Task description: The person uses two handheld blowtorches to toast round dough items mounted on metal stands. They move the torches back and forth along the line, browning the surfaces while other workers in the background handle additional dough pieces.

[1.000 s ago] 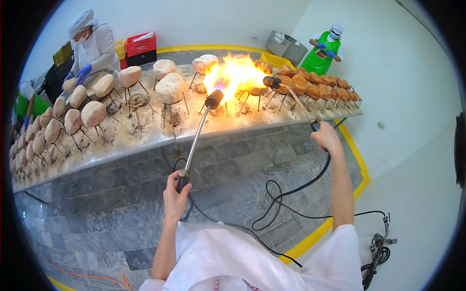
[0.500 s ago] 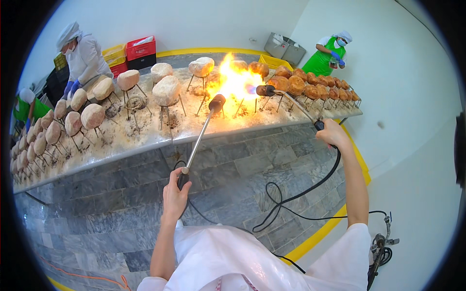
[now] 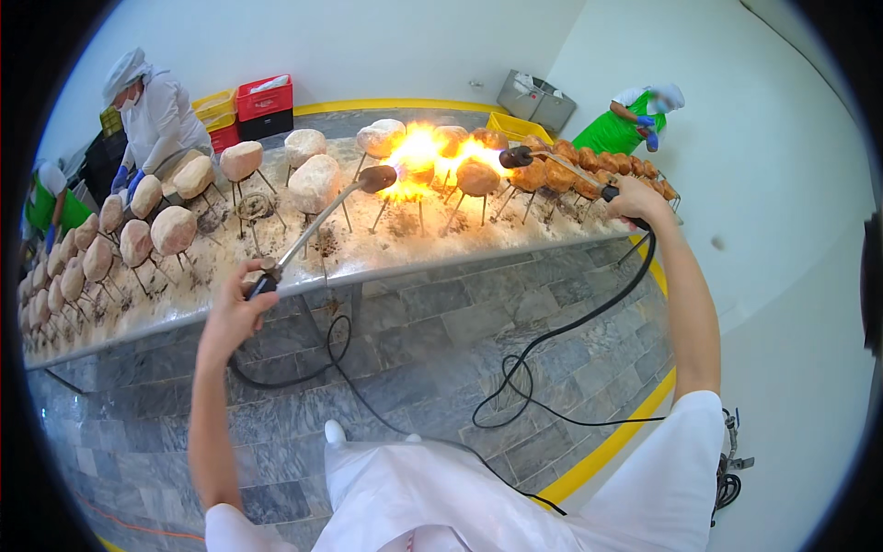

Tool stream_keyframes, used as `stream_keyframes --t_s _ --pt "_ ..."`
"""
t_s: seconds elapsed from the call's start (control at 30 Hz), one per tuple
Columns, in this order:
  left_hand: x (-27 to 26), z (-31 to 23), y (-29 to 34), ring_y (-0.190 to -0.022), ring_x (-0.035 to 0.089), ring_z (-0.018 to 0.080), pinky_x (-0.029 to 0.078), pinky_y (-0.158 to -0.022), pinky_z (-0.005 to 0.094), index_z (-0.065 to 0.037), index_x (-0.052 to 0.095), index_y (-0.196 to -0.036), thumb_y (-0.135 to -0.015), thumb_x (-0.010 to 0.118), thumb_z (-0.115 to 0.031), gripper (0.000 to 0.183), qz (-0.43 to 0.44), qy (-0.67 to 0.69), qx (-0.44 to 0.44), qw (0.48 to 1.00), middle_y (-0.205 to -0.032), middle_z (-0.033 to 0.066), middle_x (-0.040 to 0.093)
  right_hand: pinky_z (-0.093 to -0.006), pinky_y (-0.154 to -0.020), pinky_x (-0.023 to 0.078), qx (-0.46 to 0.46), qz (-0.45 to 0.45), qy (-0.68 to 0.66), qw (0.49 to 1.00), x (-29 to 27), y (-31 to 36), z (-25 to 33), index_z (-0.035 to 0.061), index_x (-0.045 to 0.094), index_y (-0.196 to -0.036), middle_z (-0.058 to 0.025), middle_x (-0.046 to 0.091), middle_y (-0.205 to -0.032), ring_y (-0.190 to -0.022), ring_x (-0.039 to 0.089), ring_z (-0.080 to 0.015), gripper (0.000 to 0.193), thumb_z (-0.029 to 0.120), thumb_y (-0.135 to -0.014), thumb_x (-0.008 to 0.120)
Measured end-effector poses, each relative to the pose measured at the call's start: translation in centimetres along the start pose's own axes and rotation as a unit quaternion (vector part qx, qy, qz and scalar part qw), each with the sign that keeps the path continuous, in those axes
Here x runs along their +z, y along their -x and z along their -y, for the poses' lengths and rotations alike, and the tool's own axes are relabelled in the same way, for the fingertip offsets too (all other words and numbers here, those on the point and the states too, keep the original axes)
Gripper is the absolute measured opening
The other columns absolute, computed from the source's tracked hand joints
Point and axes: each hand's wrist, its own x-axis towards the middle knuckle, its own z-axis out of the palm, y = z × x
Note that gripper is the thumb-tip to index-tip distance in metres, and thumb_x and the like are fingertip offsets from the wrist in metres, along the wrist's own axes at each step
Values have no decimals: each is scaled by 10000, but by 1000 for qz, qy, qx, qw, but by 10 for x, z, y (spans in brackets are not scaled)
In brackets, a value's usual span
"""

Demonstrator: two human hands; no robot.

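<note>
My left hand (image 3: 237, 311) grips the handle of a long metal gas torch (image 3: 317, 219) whose nozzle points at the flames. My right hand (image 3: 633, 199) holds a second torch (image 3: 552, 166) aimed from the right. Both burn onto a bright fire (image 3: 425, 152) around a round lump of meat (image 3: 478, 176) standing on a wire spike stand on the long table (image 3: 368, 267). Pale lumps (image 3: 315, 182) stand to the left of the fire, browned ones (image 3: 589, 158) to the right.
Black hoses (image 3: 552, 340) trail from both torches across the grey tiled floor. A person in white (image 3: 156, 120) works at the table's far left, another in green (image 3: 625, 124) at the far right. Red and yellow crates (image 3: 265, 97) and a grey bin (image 3: 532, 97) stand behind.
My left torch has swung lower and to the left side of the flame; my right torch has come in closer from the right. The fire now spreads over neighbouring lumps.
</note>
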Motion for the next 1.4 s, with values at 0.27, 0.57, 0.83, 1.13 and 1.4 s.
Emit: stream_keyframes --t_s 0.27,0.57,0.83,1.13,1.4 --pt "-74 13 -31 -439 465 87 329 -366 223 -21 431 -1193 -761 656 -33 488 43 19 -39 998 -673 44 540 -291 -336 405 41 63 -15 997 -27 34 36 -39 528 -737 -79 523 -529 -386 504 -158 233 91 -623 685" --pt "-82 79 -69 -441 478 95 339 -368 229 -16 417 -1195 -757 663 -37 502 80 80 -51 992 -666 47 548 -301 -351 426 45 58 59 996 -34 10 100 -41 523 -736 -87 534 -537 -397 514 -170 236 90 -636 692" --pt "-75 71 -56 -438 480 100 340 -368 228 -15 403 -1194 -747 653 -7 513 94 115 -61 987 -701 65 575 -288 -427 444 95 55 28 994 -28 -13 85 -8 580 -554 -76 581 -522 -459 571 -154 209 157 -611 694" --pt "-73 10 -44 -445 467 82 335 -378 221 -16 437 -1200 -757 640 -6 487 70 22 -25 997 -716 48 576 -253 -350 359 155 109 -284 940 83 36 -42 59 524 -723 -6 494 -532 -383 450 -97 174 126 -716 684" --pt "-46 -53 -36 -418 459 79 333 -376 223 5 448 -1200 -729 650 -9 513 60 -62 33 996 -636 29 552 -240 -352 347 138 168 -630 745 282 94 -81 78 522 -793 12 472 -550 -399 442 -87 140 105 -761 656"
